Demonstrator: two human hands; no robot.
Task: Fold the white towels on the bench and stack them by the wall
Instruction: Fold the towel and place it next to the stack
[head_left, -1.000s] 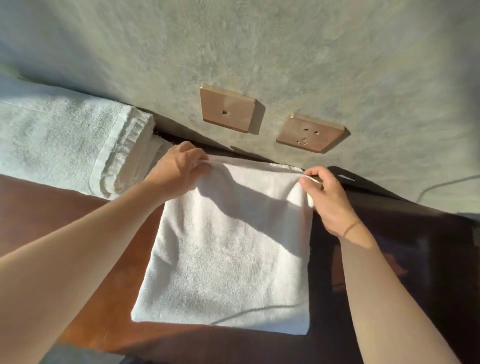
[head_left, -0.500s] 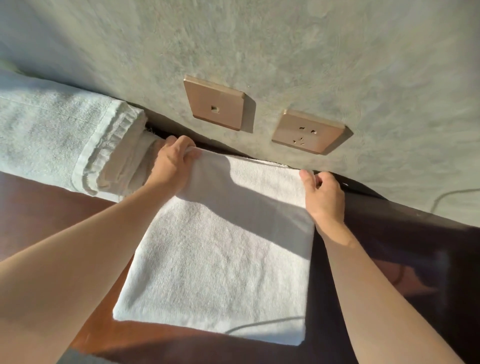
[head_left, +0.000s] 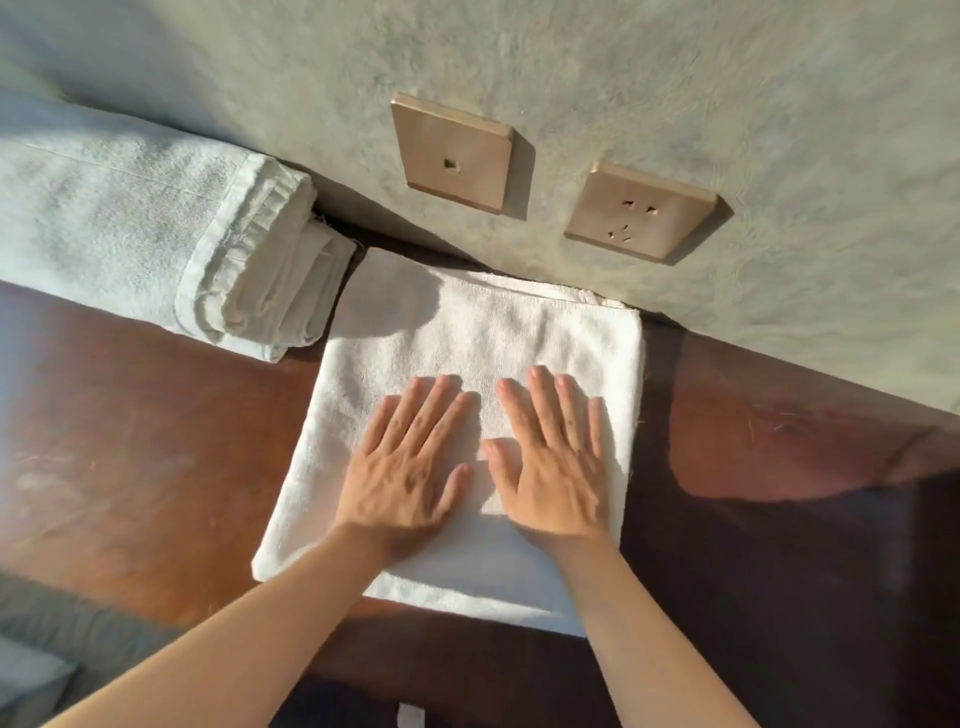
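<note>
A folded white towel (head_left: 467, 322) lies flat on the dark wooden bench (head_left: 130, 441), its far edge against the grey-green wall (head_left: 623, 62). My left hand (head_left: 405, 467) and my right hand (head_left: 550, 462) both rest palm-down on the towel's middle, fingers straight and spread, side by side. To the left, a stack of folded white towels (head_left: 130, 228) sits against the wall, its folded ends next to the flat towel's far left corner.
Two tan wall plates are fixed above the towel: a switch plate (head_left: 452, 150) and a socket (head_left: 641, 210). Bare bench surface lies to the right (head_left: 779, 441). Grey fabric (head_left: 78, 644) shows at the lower left edge.
Both hands have let go of the towel's far corners and come back toward me; they now lie flat on its middle. The towel's far edge lies down against the wall.
</note>
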